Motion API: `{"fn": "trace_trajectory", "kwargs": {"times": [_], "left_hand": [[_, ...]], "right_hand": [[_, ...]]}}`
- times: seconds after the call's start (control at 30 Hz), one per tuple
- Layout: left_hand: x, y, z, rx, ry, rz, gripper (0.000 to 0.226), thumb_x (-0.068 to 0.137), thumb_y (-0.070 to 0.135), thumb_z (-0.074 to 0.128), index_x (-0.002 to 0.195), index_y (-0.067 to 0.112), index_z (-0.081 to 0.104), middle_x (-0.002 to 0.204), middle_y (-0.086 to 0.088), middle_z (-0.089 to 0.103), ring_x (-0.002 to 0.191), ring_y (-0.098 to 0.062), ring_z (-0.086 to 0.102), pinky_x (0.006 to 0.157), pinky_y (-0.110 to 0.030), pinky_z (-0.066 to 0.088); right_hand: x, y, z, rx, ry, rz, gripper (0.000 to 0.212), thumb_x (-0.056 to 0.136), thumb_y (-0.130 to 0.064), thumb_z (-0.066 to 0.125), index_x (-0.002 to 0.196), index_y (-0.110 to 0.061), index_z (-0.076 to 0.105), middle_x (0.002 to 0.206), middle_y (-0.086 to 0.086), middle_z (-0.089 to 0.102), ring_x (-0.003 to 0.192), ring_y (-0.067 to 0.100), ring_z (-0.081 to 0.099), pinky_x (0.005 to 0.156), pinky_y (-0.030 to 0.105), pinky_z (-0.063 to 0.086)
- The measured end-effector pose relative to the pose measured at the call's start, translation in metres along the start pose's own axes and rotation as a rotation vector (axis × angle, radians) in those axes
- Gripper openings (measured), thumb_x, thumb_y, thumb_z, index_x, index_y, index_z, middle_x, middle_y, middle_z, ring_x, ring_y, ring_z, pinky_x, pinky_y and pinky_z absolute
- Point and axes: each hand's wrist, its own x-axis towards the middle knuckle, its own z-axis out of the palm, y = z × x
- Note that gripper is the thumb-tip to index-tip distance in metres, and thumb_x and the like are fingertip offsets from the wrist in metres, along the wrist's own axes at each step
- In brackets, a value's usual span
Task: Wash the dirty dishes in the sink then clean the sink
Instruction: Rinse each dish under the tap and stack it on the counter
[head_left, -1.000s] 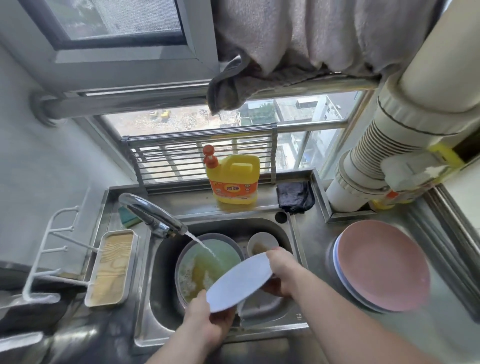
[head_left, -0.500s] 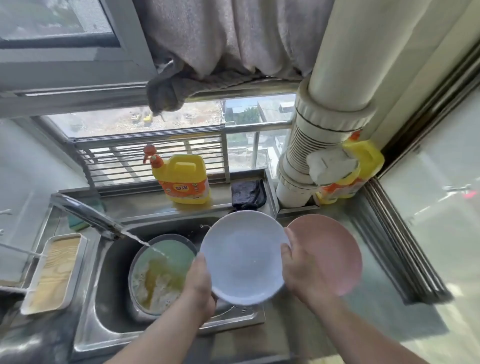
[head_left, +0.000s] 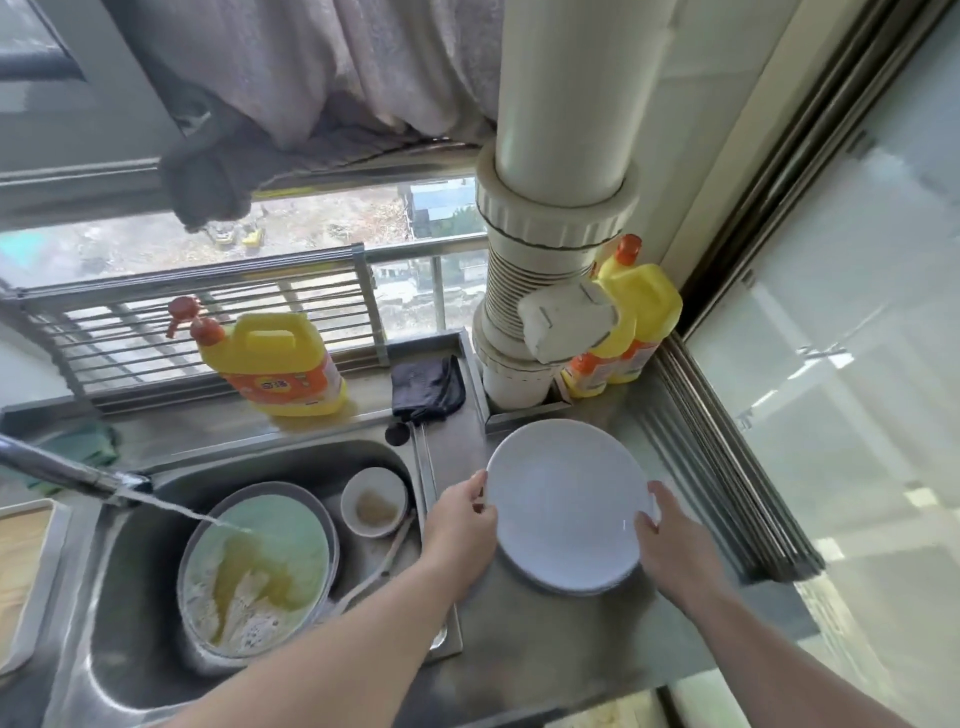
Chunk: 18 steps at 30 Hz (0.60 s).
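While water runs from the faucet (head_left: 67, 475) into the sink (head_left: 130, 670), both hands hold a white plate (head_left: 566, 501) over the steel desk (head_left: 545, 639) to the right of the basin. The left hand (head_left: 460, 525) has its grip curled on the plate's left rim, fingers over the edge; the right hand (head_left: 670, 540) pinches the right rim, thumb on top. The plate sits on or just above a stack of plates — I cannot tell whether it touches. In the sink a large green dish (head_left: 260, 566) holds yellowish, foamy water, with the stream landing in it, and a small white bowl (head_left: 374, 501) with brown residue stands beside it. Behind the sink stand a yellow detergent bottle (head_left: 280, 364) and a dark cloth (head_left: 428, 387)
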Motion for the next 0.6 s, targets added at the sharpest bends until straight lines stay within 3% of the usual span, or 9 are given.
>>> {"fn": "trace_trajectory", "kwargs": {"times": [0.07, 0.13, 0.3, 0.4, 0.47, 0.6], "left_hand": [[0.0, -0.015, -0.011, -0.054, 0.016, -0.013, 0.04, 0.095, 0.024, 0.057, 0.119, 0.053, 0.069, 0.099, 0.021, 0.078, 0.082, -0.004, 0.07, 0.075, -0.022, 0.054], [-0.001, -0.039, -0.027, -0.111, 0.08, -0.032, 0.031, 0.096, 0.023, 0.064, 0.116, 0.046, 0.072, 0.105, 0.024, 0.076, 0.092, 0.007, 0.07, 0.083, -0.016, 0.054], [-0.01, -0.123, -0.099, 0.0, 0.25, -0.205, 0.034, 0.093, 0.009, 0.064, 0.091, 0.041, 0.073, 0.094, 0.016, 0.077, 0.094, -0.008, 0.071, 0.08, -0.028, 0.055], [-0.019, -0.174, -0.152, 0.043, 0.362, -0.378, 0.032, 0.092, 0.004, 0.06, 0.1, 0.031, 0.076, 0.111, 0.002, 0.075, 0.105, -0.022, 0.068, 0.097, -0.039, 0.054], [-0.019, -0.209, -0.184, 0.041, 0.414, -0.483, 0.032, 0.092, 0.007, 0.062, 0.114, 0.024, 0.077, 0.122, -0.006, 0.073, 0.105, -0.026, 0.067, 0.095, -0.039, 0.055], [-0.013, -0.267, -0.226, -0.053, 0.439, -0.729, 0.063, 0.089, 0.012, 0.065, 0.151, 0.017, 0.052, 0.135, -0.016, 0.063, 0.108, -0.033, 0.059, 0.096, -0.039, 0.052]], "right_hand": [[-0.004, -0.004, 0.001, 0.033, 0.039, 0.031, 0.049, 0.101, -0.027, 0.05, 0.148, -0.033, 0.037, 0.125, 0.016, 0.065, 0.106, 0.039, 0.062, 0.089, 0.047, 0.053], [-0.012, -0.018, 0.006, 0.098, 0.104, -0.007, 0.05, 0.101, -0.026, 0.052, 0.148, -0.032, 0.039, 0.123, 0.01, 0.062, 0.108, 0.035, 0.061, 0.087, 0.046, 0.05], [-0.044, -0.107, 0.06, 0.112, 0.082, -0.467, 0.044, 0.1, -0.014, 0.058, 0.142, -0.024, 0.051, 0.097, -0.014, 0.047, 0.085, 0.008, 0.047, 0.075, 0.033, 0.042], [-0.061, -0.163, 0.118, 0.108, -0.099, -0.635, 0.04, 0.1, -0.016, 0.058, 0.14, -0.024, 0.059, 0.102, -0.014, 0.057, 0.087, 0.004, 0.05, 0.08, 0.026, 0.044], [-0.066, -0.191, 0.163, 0.066, -0.272, -0.652, 0.038, 0.103, -0.022, 0.053, 0.14, -0.026, 0.059, 0.118, -0.008, 0.065, 0.105, 0.01, 0.059, 0.094, 0.029, 0.049], [-0.064, -0.231, 0.252, -0.15, -0.565, -0.594, 0.046, 0.106, -0.02, 0.041, 0.152, -0.023, 0.049, 0.139, 0.0, 0.056, 0.131, 0.021, 0.053, 0.11, 0.034, 0.043]]}}
